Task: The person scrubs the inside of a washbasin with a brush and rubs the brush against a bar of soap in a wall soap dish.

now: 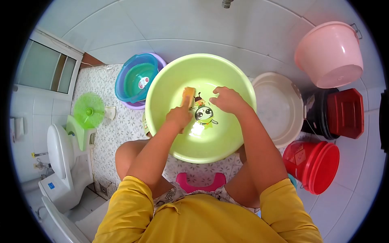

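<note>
A large light-green basin (162,85) with a cartoon picture (204,114) on its bottom stands in front of me. My left hand (179,116), in the left part of the basin, is closed on an orange brush (188,94) with its index finger stretched along it. The brush lies just left of the cartoon. Over the right side of the basin is my right hand (227,100), fingers apart and slightly curled, holding nothing. Its fingertips are near the top right of the cartoon.
Teal basin (122,83) at back left; white basin (298,111) at right. Pink tub (332,50), dark red containers (350,113) and red buckets (324,166) stand further right. A toilet (56,152) and green round cover (89,110) are left, a pink stool (201,187) below.
</note>
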A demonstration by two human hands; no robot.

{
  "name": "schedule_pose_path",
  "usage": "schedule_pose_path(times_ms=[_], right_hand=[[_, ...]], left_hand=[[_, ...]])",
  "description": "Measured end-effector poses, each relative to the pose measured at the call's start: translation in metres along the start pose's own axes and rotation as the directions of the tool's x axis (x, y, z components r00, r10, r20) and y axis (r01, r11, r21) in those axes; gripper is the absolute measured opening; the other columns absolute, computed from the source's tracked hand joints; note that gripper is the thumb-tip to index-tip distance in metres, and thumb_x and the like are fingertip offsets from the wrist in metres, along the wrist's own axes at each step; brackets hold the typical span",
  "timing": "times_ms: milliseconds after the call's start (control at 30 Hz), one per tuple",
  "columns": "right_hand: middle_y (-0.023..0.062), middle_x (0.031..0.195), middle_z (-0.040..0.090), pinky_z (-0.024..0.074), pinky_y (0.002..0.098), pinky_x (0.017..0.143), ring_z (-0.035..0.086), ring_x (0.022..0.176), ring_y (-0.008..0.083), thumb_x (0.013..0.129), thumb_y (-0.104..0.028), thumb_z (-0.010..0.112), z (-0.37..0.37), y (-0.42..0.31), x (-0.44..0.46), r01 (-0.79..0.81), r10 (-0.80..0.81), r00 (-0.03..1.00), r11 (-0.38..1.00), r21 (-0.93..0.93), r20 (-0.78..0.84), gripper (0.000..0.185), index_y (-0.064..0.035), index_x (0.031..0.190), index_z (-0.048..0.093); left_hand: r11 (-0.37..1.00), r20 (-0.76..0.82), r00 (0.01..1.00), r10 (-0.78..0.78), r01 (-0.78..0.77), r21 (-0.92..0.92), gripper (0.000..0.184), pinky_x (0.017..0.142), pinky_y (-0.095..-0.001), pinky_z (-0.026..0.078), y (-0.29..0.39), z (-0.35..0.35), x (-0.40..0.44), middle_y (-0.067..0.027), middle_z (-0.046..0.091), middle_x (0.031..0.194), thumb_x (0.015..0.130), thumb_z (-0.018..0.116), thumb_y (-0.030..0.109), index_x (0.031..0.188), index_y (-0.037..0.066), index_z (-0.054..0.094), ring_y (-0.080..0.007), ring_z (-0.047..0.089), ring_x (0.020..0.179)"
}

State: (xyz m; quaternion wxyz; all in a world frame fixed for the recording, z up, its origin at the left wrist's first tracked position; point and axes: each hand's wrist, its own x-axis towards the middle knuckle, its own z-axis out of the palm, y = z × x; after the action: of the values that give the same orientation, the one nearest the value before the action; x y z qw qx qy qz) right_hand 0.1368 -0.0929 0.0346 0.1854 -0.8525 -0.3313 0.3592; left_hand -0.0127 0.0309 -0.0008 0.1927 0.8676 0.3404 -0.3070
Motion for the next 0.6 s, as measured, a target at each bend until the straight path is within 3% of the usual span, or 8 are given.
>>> schedule_pose_path(times_ms=[100, 167, 233, 267, 367, 400, 533, 600], right_hand=[[0.0177, 0.101, 0.063, 0.0478, 0.0401, 0.080, 0.060, 0.093, 0.0323, 0.074, -0.031, 0.059, 0.001, 0.003, 0.002, 0.010, -0.010, 1.000, 1.000, 0.022, -0.006, 0.040, -0.0032, 0.103, 0.061], [0.0175, 0.101, 0.063, 0.0476, 0.0399, 0.081, 0.060, 0.094, 0.0323, 0.075, -0.031, 0.059, 0.002, 0.004, 0.003, 0.006, -0.006, 1.000, 1.000, 0.007, -0.002, 0.041, -0.0033, 0.104, 0.061], [0.0174, 0.101, 0.063, 0.0475, 0.0398, 0.081, 0.060, 0.094, 0.0323, 0.075, -0.031, 0.059, 0.002, 0.003, 0.002, 0.004, -0.004, 1.000, 1.000, -0.010, -0.001, 0.041, -0.0035, 0.104, 0.061], [0.0173, 0.101, 0.063, 0.0473, 0.0396, 0.082, 0.060, 0.095, 0.0324, 0.075, -0.032, 0.059, 0.002, 0.002, 0.001, 0.004, -0.004, 1.000, 1.000, -0.015, -0.013, 0.041, -0.0035, 0.105, 0.061], [0.0171, 0.102, 0.063, 0.0470, 0.0392, 0.083, 0.060, 0.096, 0.0323, 0.075, -0.032, 0.059, 0.000, 0.001, 0.000, -0.002, 0.002, 1.000, 1.000, -0.013, -0.010, 0.043, -0.0035, 0.107, 0.060], [0.0170, 0.103, 0.063, 0.0469, 0.0390, 0.084, 0.060, 0.096, 0.0323, 0.075, -0.032, 0.059, -0.001, 0.001, 0.000, -0.005, 0.005, 1.000, 1.000, -0.005, 0.004, 0.044, -0.0034, 0.108, 0.060], [0.0169, 0.104, 0.062, 0.0470, 0.0390, 0.084, 0.060, 0.096, 0.0320, 0.075, -0.032, 0.059, -0.001, 0.001, -0.002, -0.002, 0.001, 1.000, 1.000, -0.022, -0.004, 0.044, -0.0031, 0.109, 0.059], [0.0165, 0.105, 0.062, 0.0470, 0.0391, 0.083, 0.060, 0.097, 0.0319, 0.075, -0.031, 0.058, -0.001, 0.002, -0.001, -0.011, 0.012, 1.000, 1.000, -0.027, 0.015, 0.044, -0.0033, 0.109, 0.059]], left_hand=[[0.991, 0.170, 0.983, 0.072, -0.051, -0.127, 0.070, 0.075, -0.0400, 0.051, 0.021, 0.002, -0.020, -0.0159, 0.066, 0.089, 0.082, 0.047, 0.026, 0.144, 0.025, 0.014, -0.0284, 0.065, 0.077], [0.945, 0.183, 0.936, 0.301, -0.318, 0.073, 0.071, 0.066, -0.0391, 0.053, 0.018, 0.036, -0.010, -0.0219, 0.064, 0.081, 0.080, 0.048, 0.023, 0.143, 0.029, 0.014, -0.0319, 0.062, 0.055], [0.907, 0.241, 0.894, 0.378, -0.410, 0.098, 0.071, 0.070, -0.0403, 0.052, 0.029, 0.035, -0.030, -0.0210, 0.064, 0.083, 0.080, 0.049, 0.023, 0.142, 0.031, 0.016, -0.0326, 0.064, 0.065], [0.884, 0.250, 0.878, 0.409, -0.449, 0.131, 0.072, 0.076, -0.0415, 0.050, 0.028, 0.044, -0.030, -0.0203, 0.063, 0.090, 0.080, 0.050, 0.024, 0.142, 0.034, 0.016, -0.0327, 0.064, 0.080], [0.885, 0.300, 0.888, 0.349, -0.418, 0.205, 0.072, 0.080, -0.0422, 0.048, 0.028, 0.029, -0.036, -0.0195, 0.062, 0.096, 0.079, 0.052, 0.024, 0.141, 0.036, 0.018, -0.0323, 0.061, 0.091], [0.899, 0.280, 0.912, 0.300, -0.369, 0.236, 0.065, 0.081, -0.0375, 0.048, 0.026, 0.022, -0.037, -0.0126, 0.063, 0.102, 0.081, 0.053, 0.029, 0.139, 0.037, 0.025, -0.0278, 0.061, 0.095], [0.912, 0.242, 0.931, 0.275, -0.332, 0.240, 0.073, 0.077, -0.0406, 0.049, -0.004, -0.002, -0.023, -0.0120, 0.064, 0.097, 0.073, 0.057, 0.023, 0.138, 0.039, 0.028, -0.0298, 0.062, 0.087], [0.897, 0.307, 0.902, 0.302, -0.378, 0.228, 0.072, 0.073, -0.0394, 0.049, -0.011, -0.010, -0.019, -0.0098, 0.064, 0.095, 0.069, 0.059, 0.018, 0.135, 0.037, 0.036, -0.0284, 0.063, 0.083]])
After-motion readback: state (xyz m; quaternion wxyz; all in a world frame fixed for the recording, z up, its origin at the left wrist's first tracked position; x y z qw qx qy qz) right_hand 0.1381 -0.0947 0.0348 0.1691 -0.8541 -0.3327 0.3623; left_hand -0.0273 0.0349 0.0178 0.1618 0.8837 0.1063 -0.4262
